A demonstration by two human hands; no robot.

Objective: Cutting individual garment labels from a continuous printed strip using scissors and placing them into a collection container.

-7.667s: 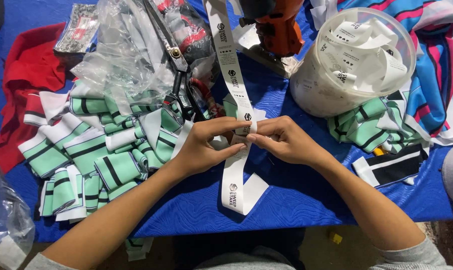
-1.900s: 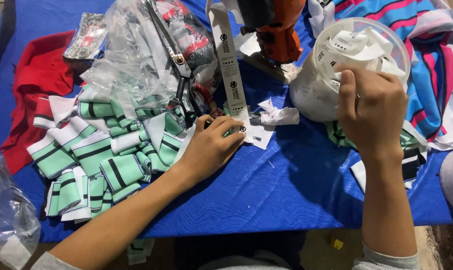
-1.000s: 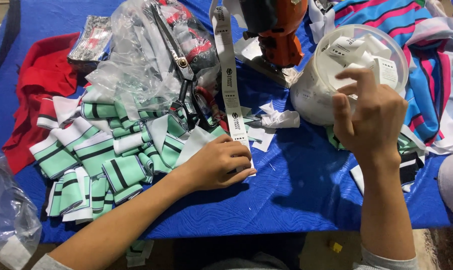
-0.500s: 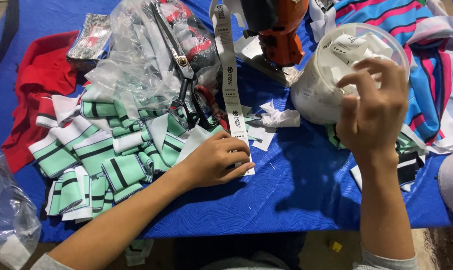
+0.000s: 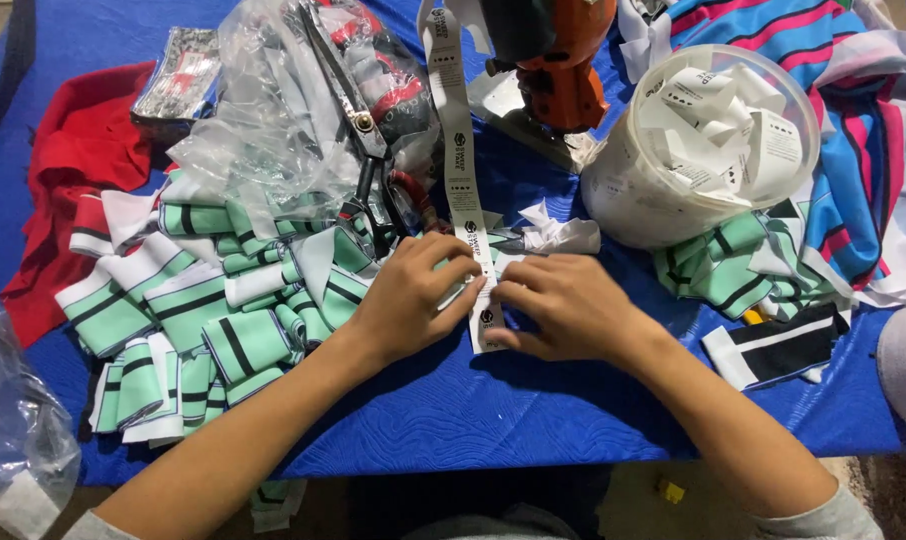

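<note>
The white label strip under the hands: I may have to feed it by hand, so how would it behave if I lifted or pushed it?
The white label strip looks thin and floppy: it drapes down over the blue table cover. It is probably very light. Pushed endwise it would likely buckle, which may be why the left hand and right hand pin its end flat.

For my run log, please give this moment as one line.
left hand: on label tape | right hand: on tape end | cloth: blue tablecloth | right: label tub

A long white label tape (image 5: 465, 190) with dark printed marks runs flat down the blue table's (image 5: 533, 420) middle, its near end pinched between both hands.
</note>
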